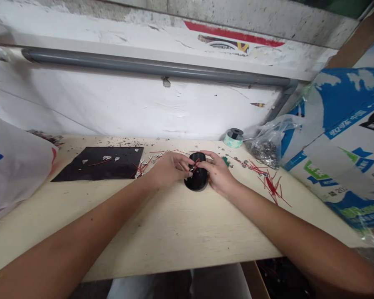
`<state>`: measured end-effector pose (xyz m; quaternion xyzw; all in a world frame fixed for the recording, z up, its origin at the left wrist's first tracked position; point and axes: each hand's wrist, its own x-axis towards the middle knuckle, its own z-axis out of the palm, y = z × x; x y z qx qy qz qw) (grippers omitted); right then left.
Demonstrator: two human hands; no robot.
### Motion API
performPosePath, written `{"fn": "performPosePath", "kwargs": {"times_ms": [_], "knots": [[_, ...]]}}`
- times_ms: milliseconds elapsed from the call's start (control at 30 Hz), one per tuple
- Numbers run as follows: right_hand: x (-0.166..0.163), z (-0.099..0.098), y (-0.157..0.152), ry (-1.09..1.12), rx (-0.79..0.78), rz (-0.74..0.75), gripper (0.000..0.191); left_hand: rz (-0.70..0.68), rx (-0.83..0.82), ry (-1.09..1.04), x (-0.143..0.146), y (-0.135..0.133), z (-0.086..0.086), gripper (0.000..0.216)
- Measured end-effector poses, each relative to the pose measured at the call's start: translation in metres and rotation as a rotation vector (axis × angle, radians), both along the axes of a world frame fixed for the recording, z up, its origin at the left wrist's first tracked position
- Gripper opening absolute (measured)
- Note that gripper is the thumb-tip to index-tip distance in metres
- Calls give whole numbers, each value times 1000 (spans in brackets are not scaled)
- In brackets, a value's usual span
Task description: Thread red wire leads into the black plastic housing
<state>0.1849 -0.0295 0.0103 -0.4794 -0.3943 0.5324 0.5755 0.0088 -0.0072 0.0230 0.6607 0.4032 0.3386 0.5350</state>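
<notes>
The blue-and-white printed box (pixel 345 143) at right reads "中国" and "20". Mid-way along the desk (pixel 174 236), over a glossy black rounded object (pixel 198 180), the left hand (pixel 170 169) pinches a small metal part (pixel 191 169); the right hand (pixel 220 173), curled, touches a thin red wire (pixel 197 161), grip unclear.

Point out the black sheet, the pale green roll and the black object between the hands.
Black sheet (pixel 96 171), head view: bare lower middle.
Pale green roll (pixel 232 142), head view: front side.
Black object (pixel 198 181), head view: its lower front.
</notes>
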Motion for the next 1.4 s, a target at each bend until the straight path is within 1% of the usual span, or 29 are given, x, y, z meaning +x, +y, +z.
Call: {"fn": "performPosePath", "kwargs": {"times_ms": [100,300,500,600,667,833,933,1100,1300,1400], "knots": [[0,0,0,10,-10,2,53,-2,-116,-14,-1,3,-1,18],[0,0,1,17,-4,-5,56,0,-186,-34,0,4,-5,17],[0,0,1,29,1,-12,54,-14,-173,-41,4,2,-8,9],[-1,-1,1,27,4,-18,56,-20,-126,-14,3,3,-9,12],[0,-1,1,17,6,-20,56,-62,-100,-30,0,5,-11,15],[1,-4,2,-12,26,-12,57,-145,-157,-132,-10,13,-14,19],[2,-5,3,-14,31,-12,58,-182,-113,-125,-11,12,-12,21],[2,-4,3,-21,21,-9,56,-89,14,-58,-5,5,-9,13],[1,-2,2,-4,-1,-13,54,-71,95,-137,1,6,-24,14],[1,-1,1,-5,9,-3,52,-43,122,-102,1,5,-26,14]]}}
